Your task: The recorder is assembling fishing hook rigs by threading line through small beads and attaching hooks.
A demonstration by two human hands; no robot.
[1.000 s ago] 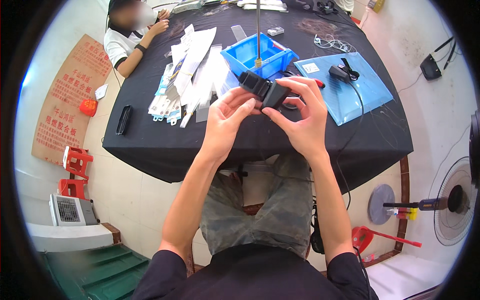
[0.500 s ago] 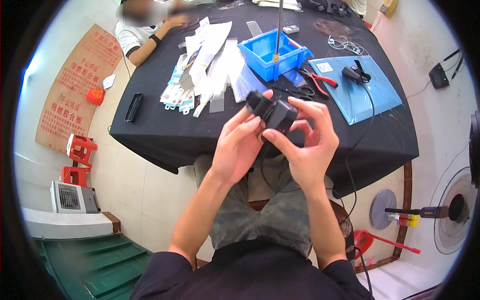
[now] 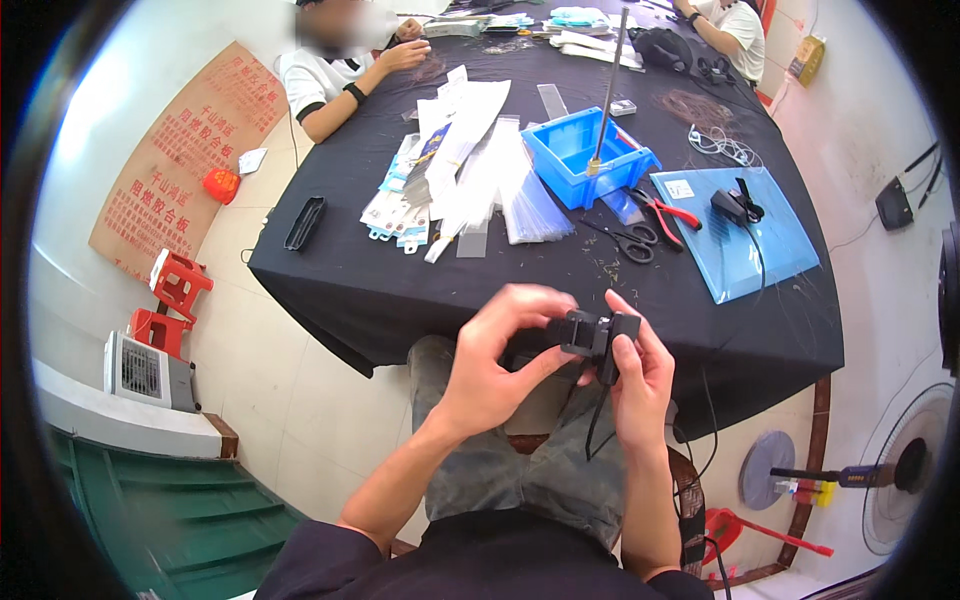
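Just in front of the table's near edge, I hold a small black boxy device (image 3: 590, 333) above my lap. My left hand (image 3: 500, 365) curls round its left end with thumb and fingers, the fingertips a little blurred. My right hand (image 3: 642, 385) pinches the right side between thumb and fingers. From the device a black cable (image 3: 597, 425) hangs down toward my legs. What kind of device it is does not show clearly, and my fingers cover part of it.
On the black-covered table (image 3: 400, 295) lie plastic sleeves (image 3: 535, 205), a blue bin (image 3: 570, 185) with an upright rod, scissors (image 3: 635, 245), red-handled pliers (image 3: 670, 212), a blue folder (image 3: 740, 260) bearing a black adapter (image 3: 735, 205), and a black case (image 3: 305, 222). Two people sit at the far side.
Both hands have brought the device lower, nearer my body, and turned it. My left hand now reaches over its left end. The view has shifted, showing more of the table's far side.
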